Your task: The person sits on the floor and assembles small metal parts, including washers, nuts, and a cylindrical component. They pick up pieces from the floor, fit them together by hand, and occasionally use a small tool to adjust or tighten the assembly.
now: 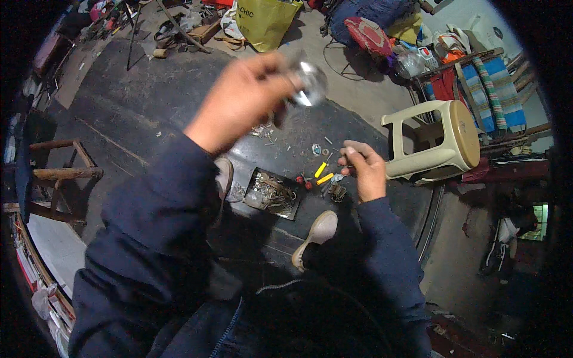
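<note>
My left hand (242, 98) is raised over the floor, its fingers closed on a shiny round metal piece (311, 85). Motion blurs that piece, so its exact kind does not show. Lower and to the right, my right hand (365, 170) has its thumb and fingers drawn together in a pinch. Whatever is between those fingertips is too small to make out. Just left of the right hand, two yellow-handled tools (322, 175) lie on the dark mat. An open box (258, 206) full of small metal parts sits on the mat between my shoes.
A cream plastic stool (430, 140) lies on its side at the right. Loose small hardware (262, 131) is scattered beyond the box. A wooden stool frame (65, 173) stands at the left. A yellow bag (265, 24) and piled goods line the far side.
</note>
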The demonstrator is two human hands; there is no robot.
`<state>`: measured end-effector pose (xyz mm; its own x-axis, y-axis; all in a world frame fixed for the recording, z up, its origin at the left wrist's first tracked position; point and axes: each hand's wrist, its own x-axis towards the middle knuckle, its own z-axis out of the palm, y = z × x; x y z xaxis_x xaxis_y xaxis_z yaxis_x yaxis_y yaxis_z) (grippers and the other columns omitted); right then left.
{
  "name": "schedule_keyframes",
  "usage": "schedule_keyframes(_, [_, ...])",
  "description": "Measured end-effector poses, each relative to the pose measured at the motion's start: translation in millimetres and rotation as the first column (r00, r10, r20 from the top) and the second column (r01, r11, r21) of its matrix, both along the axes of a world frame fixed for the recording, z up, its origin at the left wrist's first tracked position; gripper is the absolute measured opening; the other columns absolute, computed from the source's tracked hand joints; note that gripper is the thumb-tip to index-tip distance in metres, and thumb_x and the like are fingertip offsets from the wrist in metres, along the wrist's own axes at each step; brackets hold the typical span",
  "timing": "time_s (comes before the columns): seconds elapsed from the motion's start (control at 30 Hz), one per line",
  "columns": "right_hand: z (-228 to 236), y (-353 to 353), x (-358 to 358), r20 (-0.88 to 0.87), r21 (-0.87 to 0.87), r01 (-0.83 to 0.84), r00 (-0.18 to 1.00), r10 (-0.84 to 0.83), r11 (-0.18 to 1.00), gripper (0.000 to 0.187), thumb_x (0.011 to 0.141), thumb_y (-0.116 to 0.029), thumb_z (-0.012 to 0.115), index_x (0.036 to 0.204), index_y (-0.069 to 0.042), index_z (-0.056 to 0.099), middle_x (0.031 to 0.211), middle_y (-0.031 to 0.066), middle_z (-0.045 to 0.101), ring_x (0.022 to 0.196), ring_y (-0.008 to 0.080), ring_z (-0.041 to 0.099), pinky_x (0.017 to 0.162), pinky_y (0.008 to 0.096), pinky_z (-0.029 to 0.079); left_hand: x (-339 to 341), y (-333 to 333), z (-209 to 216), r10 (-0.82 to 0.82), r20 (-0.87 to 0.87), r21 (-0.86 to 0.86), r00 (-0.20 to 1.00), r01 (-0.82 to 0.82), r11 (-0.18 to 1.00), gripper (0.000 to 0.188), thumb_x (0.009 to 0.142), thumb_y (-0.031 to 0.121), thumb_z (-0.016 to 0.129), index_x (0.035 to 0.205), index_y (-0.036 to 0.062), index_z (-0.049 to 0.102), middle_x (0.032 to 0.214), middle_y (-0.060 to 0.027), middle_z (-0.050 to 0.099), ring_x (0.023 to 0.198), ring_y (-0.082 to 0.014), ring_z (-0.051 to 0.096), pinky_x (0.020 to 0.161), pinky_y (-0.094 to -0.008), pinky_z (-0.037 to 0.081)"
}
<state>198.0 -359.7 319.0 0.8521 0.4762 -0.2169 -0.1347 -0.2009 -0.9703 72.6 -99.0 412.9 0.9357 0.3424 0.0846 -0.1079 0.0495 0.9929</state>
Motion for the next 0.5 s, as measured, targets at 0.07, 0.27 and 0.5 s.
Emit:
schedule_keyframes(0.07, [-16,11,-5,0.051,-0.137,-0.052,0.997,0.059,0.989,0.020,0.095,-0.011,0.065,0.112,-0.001,0.069,0.095,0.0060,0.070,0.081,0.0123,0.065,0.066,0.0257,0.052,-12,32,13,0.065,0.003,0.015,0.998,-0.065,0.998,0.020,0.094,0.022,0.067,0.107,0.0060,0.066,0.071,0.0020,0.061,0.054,-0.0047,0.058,0.045,-0.0181,0.034])
schedule_keyframes(0.27, [-70,51,-11,0.255,-0.516,-0.138,0.917,0.305,0.846,0.015,0.088,-0.011,0.069,0.099,-0.001,0.073,0.087,0.0120,0.072,0.077,0.0166,0.068,0.073,0.0313,0.053,-45,82,22,0.224,-0.050,0.113,0.973,-0.217,0.970,0.027,0.093,0.027,0.066,0.112,0.0070,0.066,0.080,0.0034,0.064,0.058,-0.0036,0.058,0.046,-0.0172,0.032])
schedule_keyframes(0.5, [-189,128,-10,0.282,-0.634,-0.123,0.882,0.377,0.764,0.016,0.084,-0.017,0.070,0.093,-0.005,0.074,0.085,0.0158,0.072,0.080,0.0309,0.069,0.075,0.0396,0.053,-82,117,8,0.412,-0.169,0.238,0.896,-0.368,0.899,0.044,0.089,0.031,0.067,0.122,0.0019,0.064,0.086,0.0015,0.065,0.057,-0.0049,0.055,0.050,-0.0194,0.039])
